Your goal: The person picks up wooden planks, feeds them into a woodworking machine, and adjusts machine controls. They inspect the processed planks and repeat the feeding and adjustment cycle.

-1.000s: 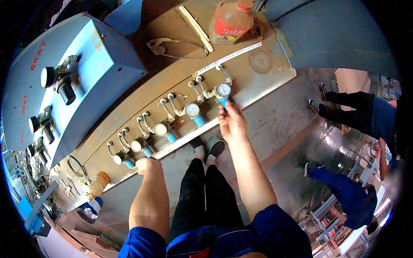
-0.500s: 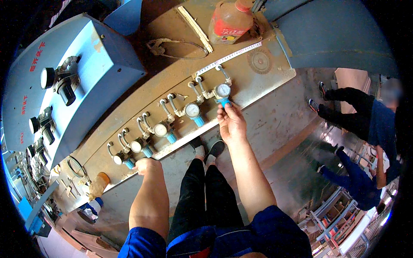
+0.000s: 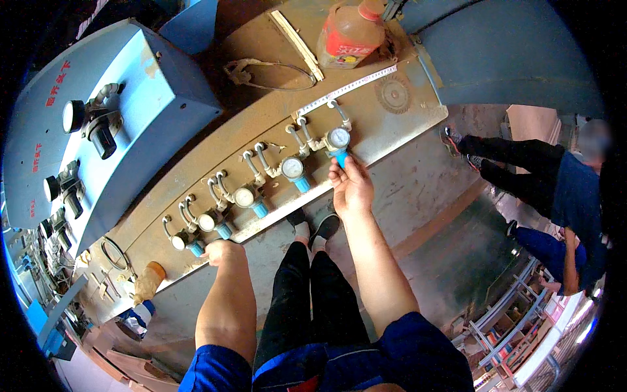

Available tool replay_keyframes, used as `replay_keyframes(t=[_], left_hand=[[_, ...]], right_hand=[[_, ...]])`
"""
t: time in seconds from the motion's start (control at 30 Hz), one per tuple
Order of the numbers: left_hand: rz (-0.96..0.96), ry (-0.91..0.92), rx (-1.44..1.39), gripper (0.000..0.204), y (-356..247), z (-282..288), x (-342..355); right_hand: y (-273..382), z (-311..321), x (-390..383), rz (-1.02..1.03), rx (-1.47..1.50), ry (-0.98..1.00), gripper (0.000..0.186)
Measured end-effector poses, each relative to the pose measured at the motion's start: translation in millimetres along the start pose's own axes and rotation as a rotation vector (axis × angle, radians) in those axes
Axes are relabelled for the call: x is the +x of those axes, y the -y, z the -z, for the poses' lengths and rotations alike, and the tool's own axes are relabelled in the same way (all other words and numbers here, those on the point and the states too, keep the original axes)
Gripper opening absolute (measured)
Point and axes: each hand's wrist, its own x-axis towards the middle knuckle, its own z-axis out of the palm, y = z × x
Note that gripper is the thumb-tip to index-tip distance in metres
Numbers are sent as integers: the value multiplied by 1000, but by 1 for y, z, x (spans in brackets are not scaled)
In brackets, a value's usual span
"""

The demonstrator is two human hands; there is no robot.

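Note:
A row of several pressure regulators with round white gauges and blue knobs runs along the front of a dusty brown machine panel [image 3: 379, 140]. My right hand [image 3: 354, 189] pinches the blue knob [image 3: 339, 159] under the gauge [image 3: 339, 138] at the row's right end. At the left end, my left hand [image 3: 225, 252] is curled against the last blue knob [image 3: 195, 248], below its gauge [image 3: 179, 242]; its fingertips are partly hidden. Between my hands are other regulators, among them one with a gauge [image 3: 292, 168] and one with a gauge [image 3: 243, 196].
A dusty plastic jug [image 3: 349, 36] stands behind the panel, near a ruler strip [image 3: 346, 89] and a wire loop [image 3: 271, 75]. To the left is a blue housing [image 3: 130, 130] with black regulators. A brown container [image 3: 150, 279] sits at lower left. Two people [image 3: 578, 196] are at right.
My right fingers have shifted slightly on the blue knob, baring more of it. The left hand has hardly moved. At right, the two people have changed position.

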Motion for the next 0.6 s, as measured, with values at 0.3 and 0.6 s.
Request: replay_keyframes(t=[0.3,0.6], left_hand=[[2,-10,-3,67,1,-1,5],[28,10,2,69,1,-1,12]], right_hand=[[-12,0,-1,89,-167,1,29],[-7,-4,-2,-54,-130,-73,28]])
